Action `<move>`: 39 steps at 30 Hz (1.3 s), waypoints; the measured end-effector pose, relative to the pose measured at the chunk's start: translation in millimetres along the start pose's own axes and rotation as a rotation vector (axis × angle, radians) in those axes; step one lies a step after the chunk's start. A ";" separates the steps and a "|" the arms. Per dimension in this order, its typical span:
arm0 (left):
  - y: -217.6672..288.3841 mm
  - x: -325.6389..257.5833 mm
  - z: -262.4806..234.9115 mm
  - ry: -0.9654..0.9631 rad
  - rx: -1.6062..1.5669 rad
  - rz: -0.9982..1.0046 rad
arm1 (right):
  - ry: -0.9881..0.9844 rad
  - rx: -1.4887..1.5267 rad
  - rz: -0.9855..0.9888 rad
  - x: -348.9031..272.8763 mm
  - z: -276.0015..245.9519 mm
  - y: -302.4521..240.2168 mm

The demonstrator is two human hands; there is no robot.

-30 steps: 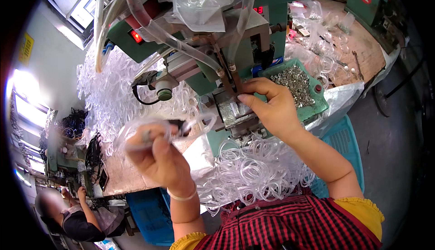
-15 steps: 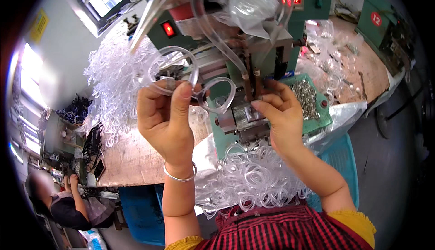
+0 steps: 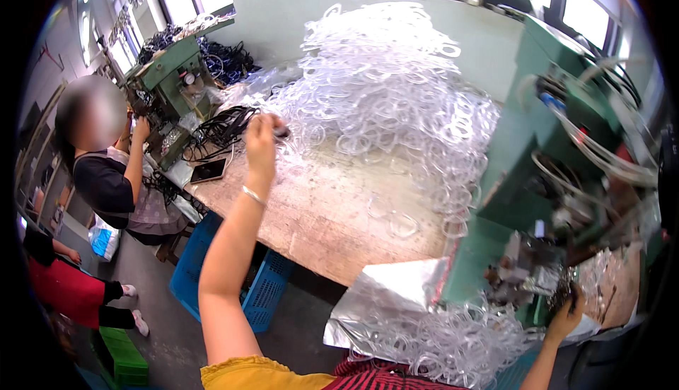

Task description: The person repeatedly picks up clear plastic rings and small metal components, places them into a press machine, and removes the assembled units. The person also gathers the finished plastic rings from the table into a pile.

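Observation:
My left hand [image 3: 261,142] is stretched out to the far left over the wooden table, beside a bundle of black cords [image 3: 221,132] and the edge of a large heap of clear plastic rings [image 3: 385,72]. Its fingers are drawn together, with something small and dark at their tips that I cannot make out. At the lower right, my right hand [image 3: 566,317] is by small dark metal pieces [image 3: 560,298] at the foot of a green machine [image 3: 506,213]. Its fingers are partly hidden and blurred. More clear plastic rings [image 3: 460,340] lie in front of me on silver sheeting.
The wooden table [image 3: 318,213] carries a phone [image 3: 209,171] near its left edge. Below stands a blue plastic crate [image 3: 265,291]. A person [image 3: 106,178] works at another green machine on the left; another person in red [image 3: 71,287] stands farther down, near a green crate [image 3: 119,354].
The view has swung left. My left hand has moved away from the machine to the far left, and the two clear rings no longer show in it. My right hand has moved off the machine's clamp.

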State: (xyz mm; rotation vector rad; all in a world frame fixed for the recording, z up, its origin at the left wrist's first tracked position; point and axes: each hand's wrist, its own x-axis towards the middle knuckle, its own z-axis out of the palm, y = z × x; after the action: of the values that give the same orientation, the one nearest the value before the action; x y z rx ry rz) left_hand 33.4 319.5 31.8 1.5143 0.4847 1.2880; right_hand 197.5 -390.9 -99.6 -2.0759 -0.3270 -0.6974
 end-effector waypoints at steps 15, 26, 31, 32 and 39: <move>-148.4 288.3 93.7 -0.438 -0.265 -0.360 | 0.180 -0.263 0.426 -4.1 -1.4 -44.8; -73.2 167.8 156.5 -0.555 0.062 -0.211 | 0.238 -0.070 0.230 -9.8 -0.6 -16.9; -45.3 103.3 169.1 -0.482 0.416 -0.013 | 0.214 0.064 0.245 -3.2 11.5 -9.6; -39.3 87.3 174.4 -0.502 0.516 0.030 | 0.213 0.063 0.185 -1.5 15.8 -12.9; 6.8 6.4 214.1 -0.350 0.837 0.274 | 0.203 -0.025 0.165 1.8 4.7 0.0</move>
State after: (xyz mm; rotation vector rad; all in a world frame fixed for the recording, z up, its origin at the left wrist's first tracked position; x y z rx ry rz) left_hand 224.0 227.8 66.4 2.5243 0.6397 1.0193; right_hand 200.7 -387.0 -100.6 -2.0082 -0.0324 -0.8061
